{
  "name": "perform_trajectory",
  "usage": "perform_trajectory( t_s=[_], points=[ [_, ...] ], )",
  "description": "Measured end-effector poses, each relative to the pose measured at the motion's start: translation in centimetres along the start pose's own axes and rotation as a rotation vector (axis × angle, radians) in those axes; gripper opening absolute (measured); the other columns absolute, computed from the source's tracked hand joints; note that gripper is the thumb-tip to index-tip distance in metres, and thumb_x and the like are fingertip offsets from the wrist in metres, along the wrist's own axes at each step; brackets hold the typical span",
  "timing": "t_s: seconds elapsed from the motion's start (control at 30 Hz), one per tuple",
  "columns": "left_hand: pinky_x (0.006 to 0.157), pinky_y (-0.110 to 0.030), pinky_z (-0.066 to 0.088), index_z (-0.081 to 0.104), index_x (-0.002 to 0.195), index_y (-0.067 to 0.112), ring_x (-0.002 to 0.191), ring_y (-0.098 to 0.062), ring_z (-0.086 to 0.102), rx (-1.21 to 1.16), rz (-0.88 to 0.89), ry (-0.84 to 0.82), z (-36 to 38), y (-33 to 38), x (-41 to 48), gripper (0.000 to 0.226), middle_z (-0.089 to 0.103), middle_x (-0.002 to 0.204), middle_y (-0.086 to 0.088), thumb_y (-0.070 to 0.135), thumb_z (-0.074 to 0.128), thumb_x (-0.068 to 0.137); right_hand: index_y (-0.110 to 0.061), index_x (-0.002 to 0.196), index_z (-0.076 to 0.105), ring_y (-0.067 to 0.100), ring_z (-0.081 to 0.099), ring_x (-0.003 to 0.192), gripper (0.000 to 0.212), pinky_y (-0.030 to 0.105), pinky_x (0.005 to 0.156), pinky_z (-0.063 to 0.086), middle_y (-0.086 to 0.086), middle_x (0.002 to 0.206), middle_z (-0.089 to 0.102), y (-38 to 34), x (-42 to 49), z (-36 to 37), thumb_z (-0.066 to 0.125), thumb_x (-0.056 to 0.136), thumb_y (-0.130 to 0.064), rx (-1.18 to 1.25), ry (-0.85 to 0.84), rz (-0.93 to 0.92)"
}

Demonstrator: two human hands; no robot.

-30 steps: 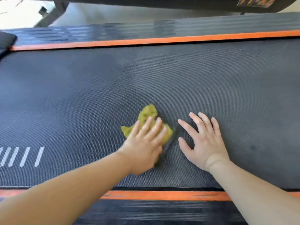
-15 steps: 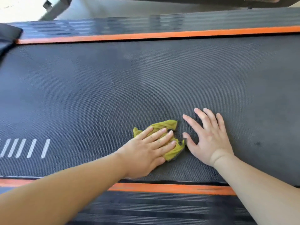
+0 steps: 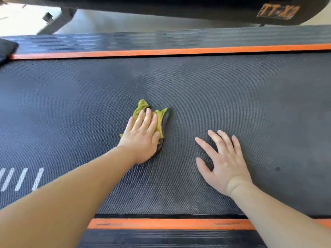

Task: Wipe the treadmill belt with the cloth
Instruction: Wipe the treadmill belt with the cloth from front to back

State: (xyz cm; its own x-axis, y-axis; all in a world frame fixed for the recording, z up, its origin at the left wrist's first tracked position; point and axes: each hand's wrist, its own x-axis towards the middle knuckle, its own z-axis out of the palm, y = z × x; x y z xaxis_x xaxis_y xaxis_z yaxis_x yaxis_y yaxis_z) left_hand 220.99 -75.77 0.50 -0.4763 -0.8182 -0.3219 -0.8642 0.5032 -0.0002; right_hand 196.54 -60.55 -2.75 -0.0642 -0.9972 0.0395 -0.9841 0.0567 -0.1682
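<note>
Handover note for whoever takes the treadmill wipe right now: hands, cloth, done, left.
Left hand: fingers straight, presses the yellow-green cloth flat on the belt, mid-width.
Right hand: flat on bare belt, fingers spread, apart from the cloth, holds nothing.
Done: wiping is under way; how much is covered cannot be told.
Left: likely the rest of the belt, including the dark spot right of the right hand.

A crumpled yellow-green cloth (image 3: pixel 160 120) lies bunched flat on the dark, textured treadmill belt (image 3: pixel 232 90), near its middle.
</note>
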Motion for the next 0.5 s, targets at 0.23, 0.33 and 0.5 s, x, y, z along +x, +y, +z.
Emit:
perform_trajectory(
  t_s=[0.23, 0.33, 0.5],
  points=[
    [0.127, -0.046, -0.012, -0.007, 0.164, 0.031, 0.157, -0.018, -0.021, -0.058, 0.361, -0.121, 0.1, -0.8, -2.5, 0.079, -0.019, 0.171, 0.004, 0.058, -0.015, 0.09, -0.041, 0.131, 0.065, 0.029, 0.039, 0.144, 0.05, 0.06, 0.122, 0.022, 0.004, 0.149, 0.051, -0.6, 0.8, -1.2, 0.047, 0.088, -0.058, 0.041, -0.003, 0.074],
    [0.127, -0.048, -0.006, -0.004, 0.164, 0.028, 0.158, -0.022, -0.015, -0.094, -0.09, -0.037, -0.7, -2.9, -0.3, 0.071, -0.017, 0.172, 0.001, 0.054, -0.005, 0.099, -0.034, 0.122, 0.071, 0.029, 0.045, 0.136, 0.047, 0.06, 0.124, 0.02, 0.007, 0.138, 0.056, -0.9, 4.5, -2.4, 0.047, 0.087, -0.055, 0.045, 0.046, 0.124],
    [0.123, -0.054, -0.018, -0.01, 0.162, 0.037, 0.153, -0.023, -0.031, -0.125, 0.177, -0.079, 0.1, 1.6, -1.3, 0.059, -0.029, 0.168, 0.005, 0.046, 0.013, 0.109, -0.053, 0.157, 0.023, 0.032, 0.0, 0.156, 0.061, 0.058, 0.125, -0.005, 0.004, 0.171, 0.008, -2.6, 12.2, -2.4, 0.031, 0.099, -0.066, 0.011, -0.114, 0.43]
  ],
)
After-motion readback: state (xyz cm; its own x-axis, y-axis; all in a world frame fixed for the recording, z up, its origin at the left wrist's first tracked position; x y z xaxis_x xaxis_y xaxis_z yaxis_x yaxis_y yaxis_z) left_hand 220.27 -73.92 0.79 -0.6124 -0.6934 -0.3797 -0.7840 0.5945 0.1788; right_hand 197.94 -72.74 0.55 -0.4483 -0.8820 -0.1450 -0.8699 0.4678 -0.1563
